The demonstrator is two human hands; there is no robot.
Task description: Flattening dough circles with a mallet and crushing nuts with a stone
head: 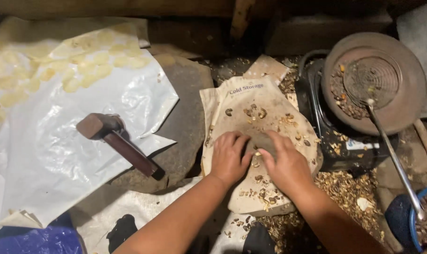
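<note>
My left hand [229, 157] and my right hand [285, 164] press side by side on a grey stone [262, 141] that lies on a beige cloth bag [251, 101]. Broken nut shells and kernels [255, 113] are scattered over the bag around the stone. A wooden mallet [117, 138] rests to the left, apart from both hands, its head on a white plastic sheet [58, 155]. Pale flat discs [77, 70] are spread over the far part of that sheet.
A flat stone slab [185, 108] lies under the bag and mallet. At the right a round pan [378, 80] with a metal skimmer [392, 155] sits on a black container [335, 141]. Shell debris [345, 188] covers the ground; a blue bowl [418, 221] stands at the lower right.
</note>
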